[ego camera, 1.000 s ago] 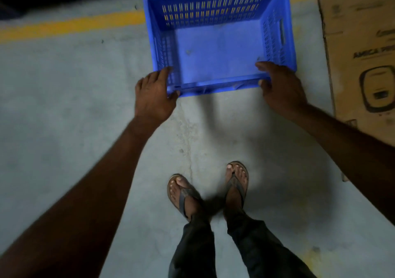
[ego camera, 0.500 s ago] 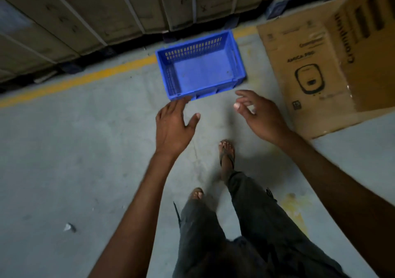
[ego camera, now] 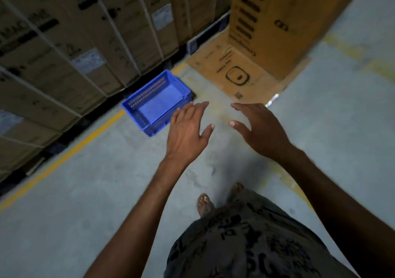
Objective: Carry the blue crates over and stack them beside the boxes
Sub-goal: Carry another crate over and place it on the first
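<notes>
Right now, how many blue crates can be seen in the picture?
1. The blue crate sits empty on the floor beside the strapped cardboard boxes, just beyond the left hand. Other crates may be outside the view.

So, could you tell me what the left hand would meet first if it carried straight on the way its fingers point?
Probably the near corner of the blue crate: the left hand is open, fingertips overlapping its rim in the picture, though depth is unclear.

Left hand [ego camera: 188,132], right hand [ego camera: 258,128] seemingly empty, outstretched
</notes>
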`<state>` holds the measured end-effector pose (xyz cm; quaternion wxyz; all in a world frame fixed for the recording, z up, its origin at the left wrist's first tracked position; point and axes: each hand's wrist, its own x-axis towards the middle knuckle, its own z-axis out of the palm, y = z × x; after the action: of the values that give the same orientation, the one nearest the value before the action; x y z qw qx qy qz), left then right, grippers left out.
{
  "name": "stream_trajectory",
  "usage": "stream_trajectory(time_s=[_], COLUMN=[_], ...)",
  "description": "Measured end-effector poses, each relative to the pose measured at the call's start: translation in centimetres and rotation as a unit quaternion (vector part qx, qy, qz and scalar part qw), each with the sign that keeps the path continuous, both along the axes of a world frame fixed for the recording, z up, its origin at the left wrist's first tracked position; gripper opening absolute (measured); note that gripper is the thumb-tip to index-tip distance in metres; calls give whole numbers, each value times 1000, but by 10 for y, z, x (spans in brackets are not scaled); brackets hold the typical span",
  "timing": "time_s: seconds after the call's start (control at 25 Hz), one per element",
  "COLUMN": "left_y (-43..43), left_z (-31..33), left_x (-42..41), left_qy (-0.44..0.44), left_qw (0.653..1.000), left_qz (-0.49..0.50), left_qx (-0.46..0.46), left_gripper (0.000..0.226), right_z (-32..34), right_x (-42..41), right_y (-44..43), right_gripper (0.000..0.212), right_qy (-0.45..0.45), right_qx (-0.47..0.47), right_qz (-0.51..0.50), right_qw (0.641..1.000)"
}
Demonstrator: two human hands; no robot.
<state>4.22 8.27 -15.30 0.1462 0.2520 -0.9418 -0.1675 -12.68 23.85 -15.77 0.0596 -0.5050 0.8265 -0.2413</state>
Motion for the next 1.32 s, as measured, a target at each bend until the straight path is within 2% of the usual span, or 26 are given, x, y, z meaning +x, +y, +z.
stream_trajectory(time_s=[0.08,0.2,0.4,0.52,0.6,0.68,0.76,0.96,1.2,1.32], left_y=[43,116,277,401,484,569,640,803,982,1069], left_z=[14,29,35,35,33,31,29,27,6,6], left_x=[-22,-57,-108,-134,-147,-159,-170,-212,-280,-300], left_qy=[-8,-13,3,26,25,-3,-24,-21,-7,-18], left_qw=[997,985,951,938,928,911,886,811,715,663], left_qz=[-67,-156,-300,-345,-361,-388,-437,-578,-698,-748], left_qx=[-35,-70,-74,7,94,143,152,87,48,17], left_gripper=[59,61,61,61,58,54,50,45,47,52], right_z=[5,7,19,24,22,20,17,7,-5,-2], right_x=[3,6,15,29,41,54,63,71,46,46], right_y=[65,159,346,471,548,625,689,826,970,1039], right_gripper=[53,56,57,54,51,50,50,49,51,51], right_qy=[31,17,28,27,3,-39,-65,-86,-88,-86], right_qx=[9,13,-4,-11,-36,-71,-92,-126,-107,-85], right_qz=[-52,-134,-282,-381,-465,-543,-596,-691,-752,-791], right_qw=[998,991,959,924,884,836,795,707,644,600])
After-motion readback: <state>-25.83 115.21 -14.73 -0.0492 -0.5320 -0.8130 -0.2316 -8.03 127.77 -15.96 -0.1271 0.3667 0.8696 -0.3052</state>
